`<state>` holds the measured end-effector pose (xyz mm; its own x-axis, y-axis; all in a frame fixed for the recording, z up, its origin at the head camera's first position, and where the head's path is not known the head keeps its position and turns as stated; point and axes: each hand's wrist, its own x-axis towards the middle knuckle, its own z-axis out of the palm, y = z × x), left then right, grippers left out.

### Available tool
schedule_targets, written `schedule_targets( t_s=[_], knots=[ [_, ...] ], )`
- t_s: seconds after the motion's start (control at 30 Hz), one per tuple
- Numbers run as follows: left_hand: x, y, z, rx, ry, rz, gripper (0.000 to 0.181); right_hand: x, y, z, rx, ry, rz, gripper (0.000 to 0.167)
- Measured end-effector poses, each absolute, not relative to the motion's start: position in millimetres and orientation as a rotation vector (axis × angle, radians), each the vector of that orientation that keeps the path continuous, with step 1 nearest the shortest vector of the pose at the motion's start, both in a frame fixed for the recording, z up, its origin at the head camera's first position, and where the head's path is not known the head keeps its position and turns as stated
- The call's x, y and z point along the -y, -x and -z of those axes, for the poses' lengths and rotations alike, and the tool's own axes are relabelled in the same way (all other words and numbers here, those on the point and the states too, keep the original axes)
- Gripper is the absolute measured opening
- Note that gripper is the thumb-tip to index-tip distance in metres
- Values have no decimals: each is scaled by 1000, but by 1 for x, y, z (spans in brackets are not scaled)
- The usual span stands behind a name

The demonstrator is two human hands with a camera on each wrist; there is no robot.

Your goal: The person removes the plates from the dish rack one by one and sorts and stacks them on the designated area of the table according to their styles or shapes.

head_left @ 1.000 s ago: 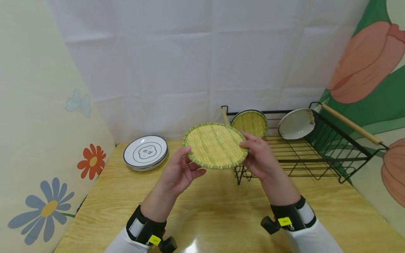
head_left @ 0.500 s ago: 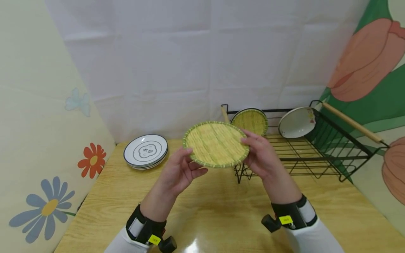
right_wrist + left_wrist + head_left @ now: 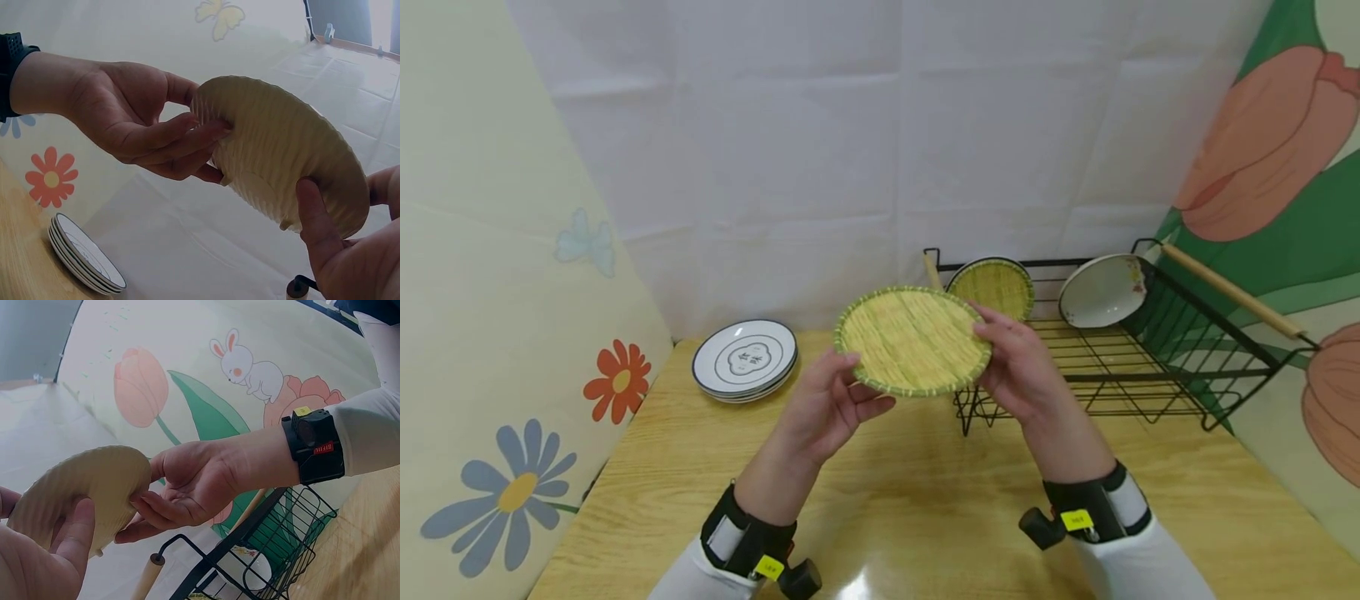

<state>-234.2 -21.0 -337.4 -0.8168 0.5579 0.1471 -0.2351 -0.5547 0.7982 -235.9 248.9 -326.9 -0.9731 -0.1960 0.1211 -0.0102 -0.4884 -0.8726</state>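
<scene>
Both hands hold up a round yellow-green tray (image 3: 913,342) with a woven top and a stitched green rim, tilted above the table. My left hand (image 3: 831,404) pinches its left edge, thumb on top and fingers beneath. At the right edge, my right hand (image 3: 1018,367) grips with its thumb over the rim. The wrist views show the tray's pale ridged underside (image 3: 269,137) with small feet. A similar woven tray (image 3: 992,290) leans upright in the black wire dish rack (image 3: 1120,382), against a dark-rimmed round piece mostly hidden behind it.
A white bowl (image 3: 1103,292) with a floral pattern stands tilted in the rack at right. Several stacked white plates (image 3: 745,358) with dark rims lie at the left back of the wooden table (image 3: 895,492). A white cloth (image 3: 790,167) hangs behind.
The tray and both hands have shifted very slightly to the right. The grip stays the same, and the rack and plates are unchanged.
</scene>
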Motion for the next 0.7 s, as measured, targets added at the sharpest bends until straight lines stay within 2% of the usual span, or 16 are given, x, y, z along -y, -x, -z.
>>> schedule_targets(
  t_s=[0.37,0.53,0.7],
  knots=[
    [26,246,332,-1225,-540,-2390,47,-246,235,328,-1396,419,2658,44],
    [38,260,326,-1277,-487,-2441,38,-238,231,325,-1409,395,2646,43],
    [57,276,322,-1336,-449,-2474,40,-224,230,323,-1412,378,2625,42]
  ],
)
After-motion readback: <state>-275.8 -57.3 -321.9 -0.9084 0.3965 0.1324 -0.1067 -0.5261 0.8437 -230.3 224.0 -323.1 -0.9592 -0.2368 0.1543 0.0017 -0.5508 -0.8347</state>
